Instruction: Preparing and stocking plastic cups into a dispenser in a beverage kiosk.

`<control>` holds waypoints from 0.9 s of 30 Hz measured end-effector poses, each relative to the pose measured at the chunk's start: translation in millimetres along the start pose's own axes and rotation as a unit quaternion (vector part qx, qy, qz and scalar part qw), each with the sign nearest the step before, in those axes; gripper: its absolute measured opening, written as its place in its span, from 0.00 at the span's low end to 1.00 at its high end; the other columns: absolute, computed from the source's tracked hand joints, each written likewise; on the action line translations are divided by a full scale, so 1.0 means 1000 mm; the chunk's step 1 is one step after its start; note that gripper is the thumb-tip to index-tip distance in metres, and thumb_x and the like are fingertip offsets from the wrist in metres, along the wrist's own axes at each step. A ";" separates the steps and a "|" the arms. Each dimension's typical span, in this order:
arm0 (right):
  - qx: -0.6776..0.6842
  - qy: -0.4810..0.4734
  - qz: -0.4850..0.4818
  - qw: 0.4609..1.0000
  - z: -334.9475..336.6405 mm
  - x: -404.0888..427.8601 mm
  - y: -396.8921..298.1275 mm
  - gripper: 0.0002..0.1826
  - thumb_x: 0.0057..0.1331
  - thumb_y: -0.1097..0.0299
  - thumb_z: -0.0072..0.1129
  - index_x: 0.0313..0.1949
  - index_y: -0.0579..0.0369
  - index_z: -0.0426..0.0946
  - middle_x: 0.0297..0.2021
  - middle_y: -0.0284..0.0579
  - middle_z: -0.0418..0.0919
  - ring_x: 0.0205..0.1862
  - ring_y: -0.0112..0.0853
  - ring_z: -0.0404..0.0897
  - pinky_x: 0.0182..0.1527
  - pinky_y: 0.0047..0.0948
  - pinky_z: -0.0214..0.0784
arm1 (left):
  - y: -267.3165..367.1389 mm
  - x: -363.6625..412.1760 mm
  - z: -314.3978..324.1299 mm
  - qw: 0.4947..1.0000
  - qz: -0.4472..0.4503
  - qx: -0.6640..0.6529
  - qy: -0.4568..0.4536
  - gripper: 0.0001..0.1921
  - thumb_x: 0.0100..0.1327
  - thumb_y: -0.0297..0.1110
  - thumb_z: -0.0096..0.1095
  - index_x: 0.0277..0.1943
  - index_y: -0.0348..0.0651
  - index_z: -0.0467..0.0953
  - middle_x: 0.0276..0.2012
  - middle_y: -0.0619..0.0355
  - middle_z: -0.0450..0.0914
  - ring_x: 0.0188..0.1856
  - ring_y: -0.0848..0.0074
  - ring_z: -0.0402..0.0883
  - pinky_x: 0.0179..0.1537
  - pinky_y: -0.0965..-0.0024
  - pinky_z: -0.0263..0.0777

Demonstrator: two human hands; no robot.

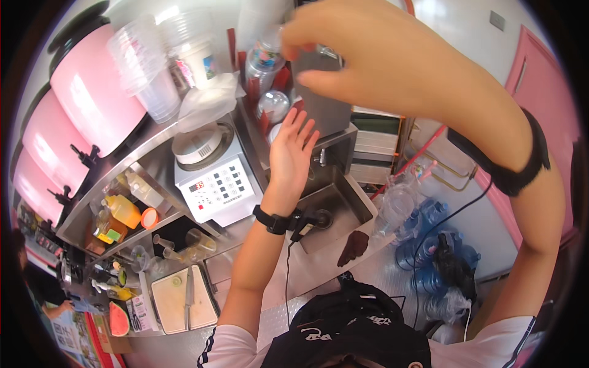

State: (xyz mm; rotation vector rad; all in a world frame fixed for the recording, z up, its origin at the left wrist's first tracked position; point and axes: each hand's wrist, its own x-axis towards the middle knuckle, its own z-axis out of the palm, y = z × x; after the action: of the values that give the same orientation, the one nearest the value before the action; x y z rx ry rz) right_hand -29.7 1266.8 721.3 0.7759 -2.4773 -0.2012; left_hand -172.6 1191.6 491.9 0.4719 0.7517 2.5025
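Note:
My left hand (pixel 294 149) is raised palm up, its fingers spread, with nothing in it; it is between a white cup-sealing or dispensing machine (pixel 218 186) with a lit red display and the steel sink (pixel 340 207). Its fingertips are near a clear plastic dome lid (pixel 273 106). High at the top, my right hand (pixel 322 50) curves over a steel box (pixel 320 96), blurred, its fingertips beside a clear plastic container (pixel 267 53) with a colourful label. Whether those fingers touch the container cannot be told. A dark red glove (pixel 353 247) lies on the sink's front edge.
Pink dispensers (pixel 94 87) and stacked plastic cups (pixel 158 94) stand at upper left. A knife (pixel 188 294) lies on a cutting board (pixel 170 308), near a watermelon piece (pixel 119 319). Blue water bottles (pixel 425 253) and a hanging cable are at right. Another person (pixel 46 287) is at far left.

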 end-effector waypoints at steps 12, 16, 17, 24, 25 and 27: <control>0.127 -0.042 0.373 0.918 0.068 -0.302 0.035 0.21 0.54 0.73 0.61 0.49 0.55 0.75 0.33 0.43 0.77 0.38 0.37 0.76 0.49 0.35 0.66 | -0.116 -0.087 -0.031 0.960 -0.103 0.255 -0.059 0.21 0.66 0.31 0.52 0.61 0.38 0.65 0.55 0.53 0.73 0.55 0.72 0.73 0.59 0.68 0.65; 0.375 -0.083 0.559 0.735 0.193 -0.426 0.053 0.38 0.50 0.77 0.62 0.63 0.53 0.63 0.47 0.43 0.75 0.41 0.32 0.75 0.47 0.32 0.68 | -0.163 -0.096 -0.026 0.916 -0.069 0.380 -0.106 0.31 0.59 0.28 0.62 0.65 0.42 0.61 0.63 0.52 0.66 0.65 0.69 0.65 0.63 0.65 0.60; 0.404 -0.110 0.569 0.707 0.227 -0.451 0.051 0.42 0.49 0.76 0.63 0.66 0.54 0.59 0.53 0.46 0.72 0.46 0.34 0.75 0.50 0.33 0.68 | -0.175 -0.093 -0.021 0.917 -0.070 0.381 -0.098 0.31 0.59 0.28 0.62 0.65 0.42 0.61 0.63 0.52 0.66 0.65 0.69 0.65 0.63 0.65 0.60; 0.529 -0.024 0.417 0.738 0.413 -0.479 0.011 0.66 0.39 0.62 0.79 0.71 0.59 0.42 0.70 0.58 0.48 0.74 0.43 0.45 0.72 0.39 0.40 | -0.277 -0.079 -0.050 0.807 0.063 0.567 -0.154 0.60 0.36 0.48 0.84 0.71 0.39 0.52 0.71 0.46 0.53 0.73 0.58 0.50 0.71 0.59 0.44; 0.651 0.020 0.406 0.641 0.402 -0.463 0.006 0.68 0.39 0.59 0.80 0.72 0.59 0.38 0.71 0.56 0.43 0.74 0.41 0.40 0.73 0.39 0.32 | -0.281 -0.086 -0.057 0.827 0.055 0.544 -0.132 0.61 0.37 0.49 0.84 0.71 0.39 0.51 0.72 0.44 0.50 0.74 0.57 0.48 0.72 0.58 0.44; 0.661 0.021 0.372 0.651 0.400 -0.456 0.009 0.68 0.41 0.60 0.80 0.72 0.57 0.36 0.71 0.52 0.43 0.74 0.40 0.42 0.73 0.39 0.33 | -0.290 -0.098 -0.065 0.811 0.058 0.574 -0.101 0.62 0.38 0.50 0.83 0.72 0.39 0.49 0.72 0.45 0.49 0.74 0.56 0.46 0.71 0.57 0.44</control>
State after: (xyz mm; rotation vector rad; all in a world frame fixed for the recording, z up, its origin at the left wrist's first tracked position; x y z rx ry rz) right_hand 69.9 1526.4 182.1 0.0723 -2.3044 2.0439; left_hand -21.0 1324.3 252.6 1.1613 2.1448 1.7460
